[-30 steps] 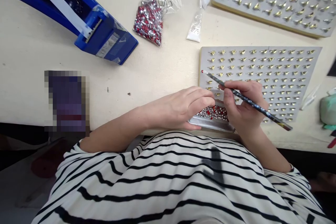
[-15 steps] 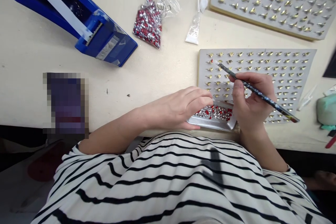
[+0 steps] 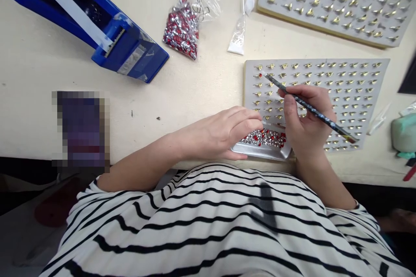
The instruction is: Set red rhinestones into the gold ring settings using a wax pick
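Shifting pencil [image 3: 305,106] leftward, right hand [image 3: 308,123], over board [image 3: 380,80]

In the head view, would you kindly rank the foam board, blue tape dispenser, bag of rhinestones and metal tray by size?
Largest to smallest:
grey foam board
blue tape dispenser, unsure since it runs out of view
bag of rhinestones and metal tray, too alike to rank

New red rhinestone [image 3: 259,75], second row
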Tool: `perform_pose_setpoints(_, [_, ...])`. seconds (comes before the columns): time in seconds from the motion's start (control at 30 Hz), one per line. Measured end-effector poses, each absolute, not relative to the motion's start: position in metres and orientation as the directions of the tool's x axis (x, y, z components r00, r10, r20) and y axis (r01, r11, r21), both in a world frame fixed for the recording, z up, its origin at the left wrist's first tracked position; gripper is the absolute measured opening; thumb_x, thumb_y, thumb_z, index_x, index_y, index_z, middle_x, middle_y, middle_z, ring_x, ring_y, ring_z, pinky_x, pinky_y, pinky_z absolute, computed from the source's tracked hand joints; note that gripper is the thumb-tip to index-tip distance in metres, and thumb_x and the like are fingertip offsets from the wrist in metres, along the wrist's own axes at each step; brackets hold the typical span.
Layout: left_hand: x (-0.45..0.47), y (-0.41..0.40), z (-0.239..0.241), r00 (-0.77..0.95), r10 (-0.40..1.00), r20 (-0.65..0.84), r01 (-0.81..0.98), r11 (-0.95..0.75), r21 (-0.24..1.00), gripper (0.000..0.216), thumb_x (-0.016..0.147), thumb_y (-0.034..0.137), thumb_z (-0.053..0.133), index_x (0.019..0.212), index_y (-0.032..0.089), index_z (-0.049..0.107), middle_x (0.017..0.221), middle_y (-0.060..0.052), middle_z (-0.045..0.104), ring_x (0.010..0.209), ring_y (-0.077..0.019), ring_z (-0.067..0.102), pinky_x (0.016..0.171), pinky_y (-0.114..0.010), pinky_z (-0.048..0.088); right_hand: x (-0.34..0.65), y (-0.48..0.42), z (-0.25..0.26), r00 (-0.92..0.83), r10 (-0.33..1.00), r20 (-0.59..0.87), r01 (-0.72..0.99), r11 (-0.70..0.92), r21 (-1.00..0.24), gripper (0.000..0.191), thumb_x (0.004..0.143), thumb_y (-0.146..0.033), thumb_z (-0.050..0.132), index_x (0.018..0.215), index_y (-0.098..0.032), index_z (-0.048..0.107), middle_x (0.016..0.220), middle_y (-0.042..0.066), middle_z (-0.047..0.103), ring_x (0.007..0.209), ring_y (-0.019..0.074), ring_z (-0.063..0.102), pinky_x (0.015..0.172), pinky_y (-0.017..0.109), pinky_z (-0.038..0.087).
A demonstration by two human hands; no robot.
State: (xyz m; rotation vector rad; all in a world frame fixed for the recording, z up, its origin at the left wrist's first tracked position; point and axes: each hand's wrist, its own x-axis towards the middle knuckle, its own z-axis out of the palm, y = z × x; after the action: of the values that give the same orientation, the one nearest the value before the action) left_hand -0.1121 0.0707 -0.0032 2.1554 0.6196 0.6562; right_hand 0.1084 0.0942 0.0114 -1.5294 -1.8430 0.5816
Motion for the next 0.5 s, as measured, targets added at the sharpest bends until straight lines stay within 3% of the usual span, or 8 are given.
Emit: perform_pose_setpoints(0.5, [-0.1115, 0.0718, -0.0030, 0.745, 0.617, 0.253, 0.213, -0.579, 0.787, 0.056, 0.084, 0.034, 0.064, 0.129, 0.014, 0.037, 0.132, -0.019, 0.047, 0.124, -0.0262, 0.046, 0.104, -0.047, 0.043, 0.1101, 0.0955, 0.0156, -0.110, 0.970, 0.217, 0.698, 0.231, -0.678, 0.019, 0.084, -0.027, 0.056, 0.103, -0.026, 0.060, 0.099, 0.000, 0.062, 0.094, 0.0142, 0.062, 0.087, 0.038, 0.050])
